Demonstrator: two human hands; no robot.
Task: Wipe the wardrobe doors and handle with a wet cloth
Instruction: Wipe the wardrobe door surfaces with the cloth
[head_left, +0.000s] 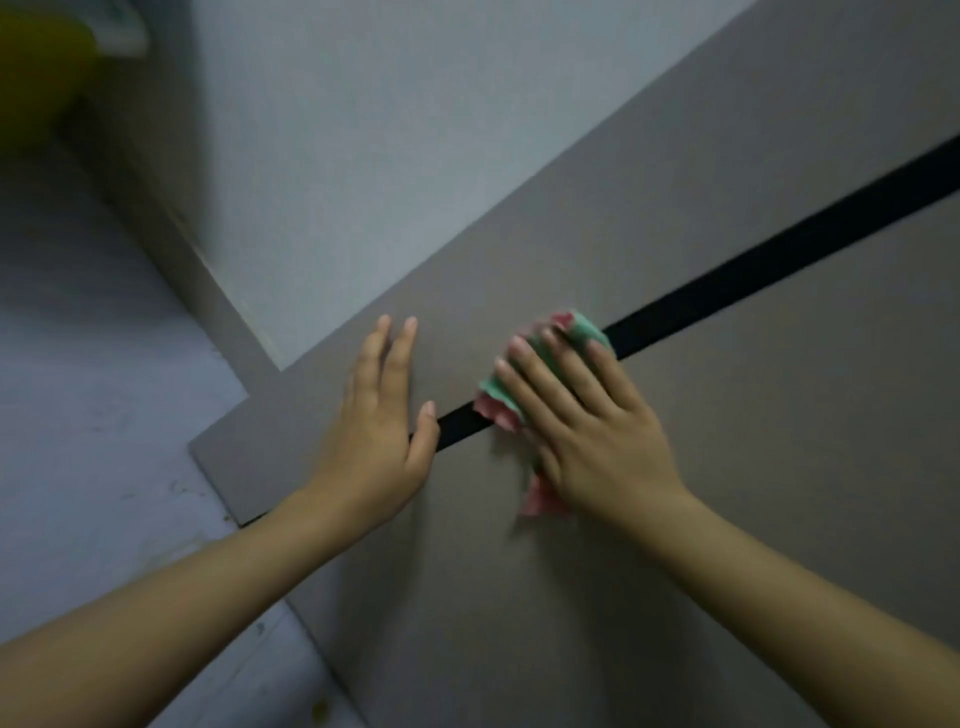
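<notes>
Pressed flat under the straight, spread fingers of the right hand (587, 426): one crumpled green-and-pink wiping cloth (506, 400), pinned by the palm rather than gripped, presumably so a broad patch meets the surface. Position: on the grey matt flat wardrobe door (675, 519), across the long black recessed handle strip (753, 265). The strip's long axis is seen running diagonally, lower left to upper right; the cloth lies lengthwise across it. The left hand (379, 415) is laid flat on the door beside the strip, thumb touching it, holding nothing, probably steadying the panel. Beyond: pale blue-grey floor (93, 389).
</notes>
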